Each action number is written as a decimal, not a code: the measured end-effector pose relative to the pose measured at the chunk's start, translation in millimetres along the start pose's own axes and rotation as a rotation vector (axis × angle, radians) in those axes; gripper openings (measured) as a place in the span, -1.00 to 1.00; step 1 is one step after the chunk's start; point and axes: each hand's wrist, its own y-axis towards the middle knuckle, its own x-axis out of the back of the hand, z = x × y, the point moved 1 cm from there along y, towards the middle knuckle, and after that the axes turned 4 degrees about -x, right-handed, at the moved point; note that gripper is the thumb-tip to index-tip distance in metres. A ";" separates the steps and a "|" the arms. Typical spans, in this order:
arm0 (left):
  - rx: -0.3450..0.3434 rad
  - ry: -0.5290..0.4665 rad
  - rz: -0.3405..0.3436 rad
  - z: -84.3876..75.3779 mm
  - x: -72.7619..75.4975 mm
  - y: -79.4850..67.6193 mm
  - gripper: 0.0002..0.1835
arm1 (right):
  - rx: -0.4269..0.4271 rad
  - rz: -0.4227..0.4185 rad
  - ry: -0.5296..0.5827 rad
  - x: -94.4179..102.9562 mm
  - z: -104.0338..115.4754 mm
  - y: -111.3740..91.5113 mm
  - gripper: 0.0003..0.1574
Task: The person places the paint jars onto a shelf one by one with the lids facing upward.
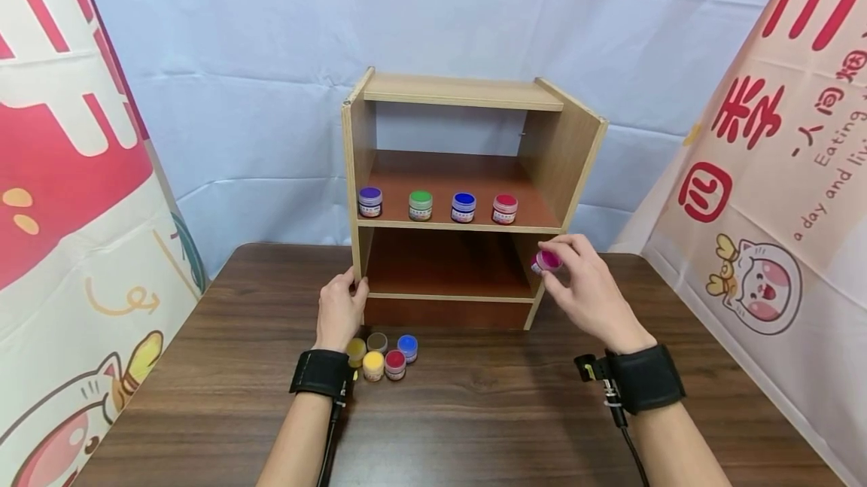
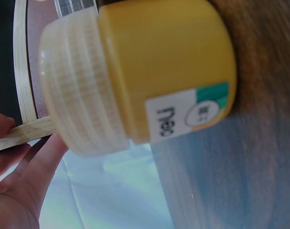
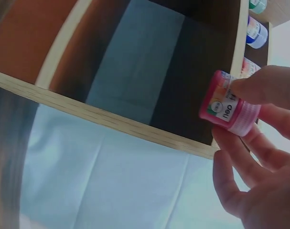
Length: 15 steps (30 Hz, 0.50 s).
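Note:
My right hand [image 1: 591, 291] pinches a small magenta paint jar [image 3: 226, 102] between thumb and fingers, just in front of the right side panel of a wooden shelf unit [image 1: 463, 88]. With thumb and fingers on either side, my left hand [image 1: 339, 312] grips the front edge of the unit's left side panel [image 2: 27, 132], low down. On the middle shelf board a purple jar [image 1: 370, 202], a green jar [image 1: 421, 206], a blue jar [image 1: 463, 208] and a red jar [image 1: 504, 209] stand in a row near the front. The lower compartment [image 1: 447, 265] holds no jar.
By my left wrist, a cluster of jars stands on the dark wood table [image 1: 474, 412]: a yellow jar [image 1: 373, 366], a mustard jar [image 2: 168, 62], a brown jar [image 1: 377, 342], a light blue jar [image 1: 408, 348] and a dark red jar [image 1: 396, 365]. Cloth [image 1: 271, 58] hangs behind.

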 end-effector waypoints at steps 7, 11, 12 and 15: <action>0.000 0.007 -0.003 0.3 1.3 -0.4 -0.63 | 0.054 -0.114 0.013 5.4 1.0 15.6 -0.53; 0.008 0.006 0.003 -0.2 1.6 -1.0 -0.61 | 0.069 -0.167 0.014 5.5 -1.3 23.0 -0.54; 0.009 0.005 0.004 -0.3 1.6 -1.0 -0.60 | 0.072 -0.177 0.014 5.3 -2.0 24.7 -0.55; 0.011 0.004 0.006 -1.5 2.1 -1.0 -0.59 | 0.075 -0.200 0.012 4.4 -3.9 29.4 -0.56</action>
